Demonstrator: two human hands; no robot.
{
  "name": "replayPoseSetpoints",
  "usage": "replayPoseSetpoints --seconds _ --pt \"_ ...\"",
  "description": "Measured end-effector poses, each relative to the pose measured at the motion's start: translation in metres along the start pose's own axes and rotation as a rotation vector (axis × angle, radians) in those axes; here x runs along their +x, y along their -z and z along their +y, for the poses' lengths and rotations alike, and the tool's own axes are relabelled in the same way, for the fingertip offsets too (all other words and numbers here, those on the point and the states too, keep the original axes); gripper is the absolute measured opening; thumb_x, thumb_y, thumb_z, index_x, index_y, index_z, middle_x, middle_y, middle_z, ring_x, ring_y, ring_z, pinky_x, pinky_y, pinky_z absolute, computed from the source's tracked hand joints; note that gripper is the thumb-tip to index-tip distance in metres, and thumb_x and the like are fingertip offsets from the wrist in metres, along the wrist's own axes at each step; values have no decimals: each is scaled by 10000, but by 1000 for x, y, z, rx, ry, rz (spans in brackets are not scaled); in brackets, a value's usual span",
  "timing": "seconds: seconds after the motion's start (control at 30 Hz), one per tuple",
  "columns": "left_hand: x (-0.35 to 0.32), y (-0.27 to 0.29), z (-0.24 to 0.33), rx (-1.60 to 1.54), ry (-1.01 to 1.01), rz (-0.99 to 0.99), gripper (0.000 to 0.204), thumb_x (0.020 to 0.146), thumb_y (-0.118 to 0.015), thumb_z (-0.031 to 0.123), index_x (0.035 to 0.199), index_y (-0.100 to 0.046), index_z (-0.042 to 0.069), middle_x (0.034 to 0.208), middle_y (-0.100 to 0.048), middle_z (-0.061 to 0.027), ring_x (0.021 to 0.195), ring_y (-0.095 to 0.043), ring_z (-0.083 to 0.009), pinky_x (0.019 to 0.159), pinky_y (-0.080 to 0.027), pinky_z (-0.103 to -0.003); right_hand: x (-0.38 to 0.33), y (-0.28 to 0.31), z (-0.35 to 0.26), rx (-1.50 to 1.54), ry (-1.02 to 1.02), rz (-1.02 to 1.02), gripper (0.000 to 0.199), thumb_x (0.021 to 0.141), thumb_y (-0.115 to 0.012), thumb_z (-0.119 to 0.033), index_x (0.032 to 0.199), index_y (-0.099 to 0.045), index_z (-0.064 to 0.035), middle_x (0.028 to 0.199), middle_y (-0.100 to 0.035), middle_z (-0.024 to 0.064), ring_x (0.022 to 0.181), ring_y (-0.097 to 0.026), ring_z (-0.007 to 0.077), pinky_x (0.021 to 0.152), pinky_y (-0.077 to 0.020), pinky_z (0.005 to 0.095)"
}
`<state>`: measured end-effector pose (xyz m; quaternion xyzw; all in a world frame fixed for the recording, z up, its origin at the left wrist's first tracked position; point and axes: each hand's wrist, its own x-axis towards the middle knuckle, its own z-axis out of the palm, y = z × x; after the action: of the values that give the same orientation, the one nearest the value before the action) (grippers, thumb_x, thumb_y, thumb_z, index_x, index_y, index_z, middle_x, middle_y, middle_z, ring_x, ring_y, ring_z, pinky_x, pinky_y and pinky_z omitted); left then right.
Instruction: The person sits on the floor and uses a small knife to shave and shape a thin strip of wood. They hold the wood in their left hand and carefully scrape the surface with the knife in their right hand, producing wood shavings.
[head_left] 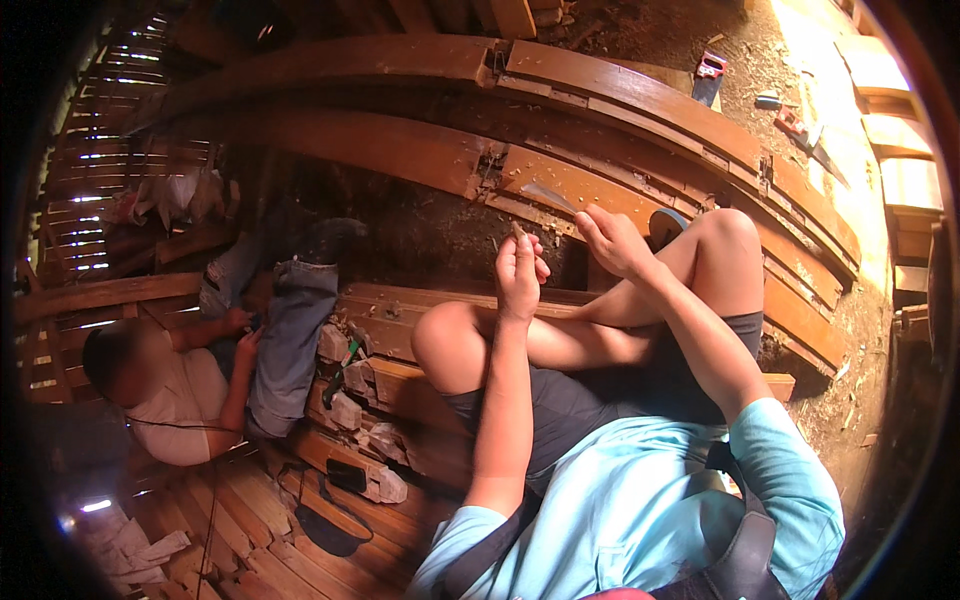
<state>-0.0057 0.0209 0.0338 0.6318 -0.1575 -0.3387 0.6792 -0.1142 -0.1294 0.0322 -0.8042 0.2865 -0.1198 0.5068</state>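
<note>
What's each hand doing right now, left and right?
Left hand: closed on a small peg.
Right hand: closed around a flat blade.

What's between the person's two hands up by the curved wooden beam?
In the head view, nothing solid: a narrow gap separates the left hand, which pinches a small peg-like piece, from the right hand. Behind the gap shows the beam.

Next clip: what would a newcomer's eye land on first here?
The person's two hands at centre: the left hand pinches a small peg-like piece, the right hand grips a blade against a long curved wooden plank. At lower left, another person sits on the slatted floor.
</note>
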Motion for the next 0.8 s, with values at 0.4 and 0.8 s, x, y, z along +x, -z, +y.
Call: replayPoseSetpoints --seconds 0.4,0.8 --pt "3 4 5 -51 5 55 182 965 -426 241 891 -504 94 737 -572 -13 536 -514 -65 465 -412 -187 -3 6 -5 -323 116 -59 394 899 -471 -456 800 -560 -86 656 -578 192 670 -576 409 588 -436 497" --pt "9 19 -10 354 -192 134 212 911 -420 155 713 -431 80 590 -430 18 490 -419 -62 421 -359 -232 -7 2 -20 -391 40 -87 418 907 -443 -463 815 -590 -83 693 -607 196 719 -599 408 633 -469 491"
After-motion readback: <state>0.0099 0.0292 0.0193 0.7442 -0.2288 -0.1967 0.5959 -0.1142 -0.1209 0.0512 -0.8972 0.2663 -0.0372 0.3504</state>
